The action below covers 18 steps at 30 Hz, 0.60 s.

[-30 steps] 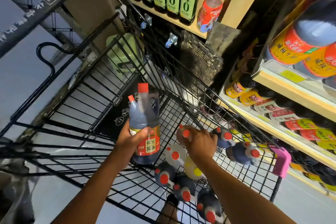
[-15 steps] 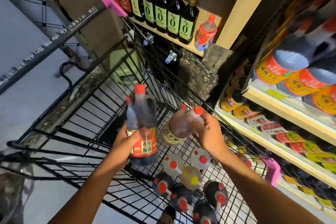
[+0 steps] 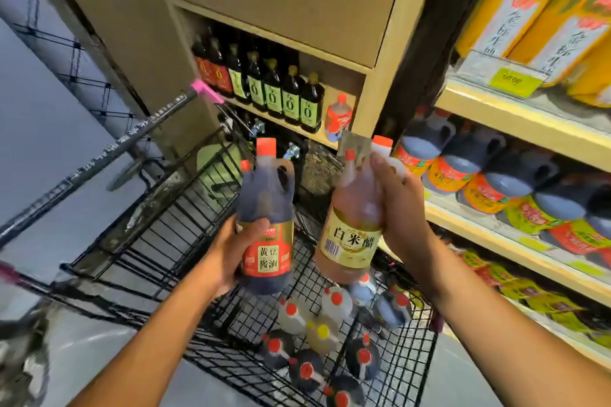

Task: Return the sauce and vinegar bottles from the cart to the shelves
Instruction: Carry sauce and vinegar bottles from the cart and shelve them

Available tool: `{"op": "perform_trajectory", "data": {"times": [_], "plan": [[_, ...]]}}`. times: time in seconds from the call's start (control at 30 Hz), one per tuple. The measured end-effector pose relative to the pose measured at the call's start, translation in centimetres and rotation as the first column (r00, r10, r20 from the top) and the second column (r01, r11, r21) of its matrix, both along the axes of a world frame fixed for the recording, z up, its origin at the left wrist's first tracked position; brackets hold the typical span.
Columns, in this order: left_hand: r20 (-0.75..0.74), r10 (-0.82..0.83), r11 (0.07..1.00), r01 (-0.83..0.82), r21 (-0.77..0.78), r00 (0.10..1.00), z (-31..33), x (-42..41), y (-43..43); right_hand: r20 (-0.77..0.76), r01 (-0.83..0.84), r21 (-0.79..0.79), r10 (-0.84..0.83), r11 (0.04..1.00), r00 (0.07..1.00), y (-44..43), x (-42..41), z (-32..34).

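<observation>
Above the cart (image 3: 109, 155), left hand (image 3: 228, 254) grips soy bottle (image 3: 264, 195) — right hand (image 3: 403, 208) grips vinegar bottle (image 3: 352, 228), bottles apart.

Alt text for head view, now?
A person holds two bottles over a black wire cart: the left hand grips a dark soy sauce bottle, the right hand a pale vinegar bottle. More bottles lie in the cart; stocked shelves stand to the right.

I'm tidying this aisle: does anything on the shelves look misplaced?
One thing: a small pale bottle with a red cap stands alone at the right end of the wooden shelf, beside tall dark bottles that it does not match.
</observation>
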<state>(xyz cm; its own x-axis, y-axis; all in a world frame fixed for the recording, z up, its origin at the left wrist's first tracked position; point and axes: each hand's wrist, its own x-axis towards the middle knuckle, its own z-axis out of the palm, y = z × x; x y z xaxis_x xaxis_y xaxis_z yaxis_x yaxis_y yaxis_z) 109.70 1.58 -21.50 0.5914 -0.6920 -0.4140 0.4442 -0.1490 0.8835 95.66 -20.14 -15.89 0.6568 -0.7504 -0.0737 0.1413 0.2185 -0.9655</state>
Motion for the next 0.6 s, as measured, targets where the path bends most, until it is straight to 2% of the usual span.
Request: {"op": "perform_trajectory", "data": {"times": [0.13,0.4,0.5,0.6], "plan": [[0.027,-0.095,0.990,0.098,-0.105,0.995,4.5,-3.9,-1.2,0.027,-0.052,-0.042,0.054,0.998,0.998,0.4,-4.3,5.0],[0.065,-0.287,0.923,0.294,-0.249,0.956,10.7,-9.9,-5.1,-0.031,0.248,-0.154,-0.255,0.956,0.966,0.0,-13.5,10.7],[0.077,-0.325,0.910,0.333,-0.248,0.943,11.6,-11.6,-6.9,0.007,0.364,-0.098,-0.365,0.926,0.931,-0.1,-17.3,11.8],[0.110,-0.410,0.871,0.425,-0.246,0.905,12.3,-13.6,-9.0,0.030,0.496,-0.115,-0.496,0.860,0.868,0.3,-21.7,12.7]]}}
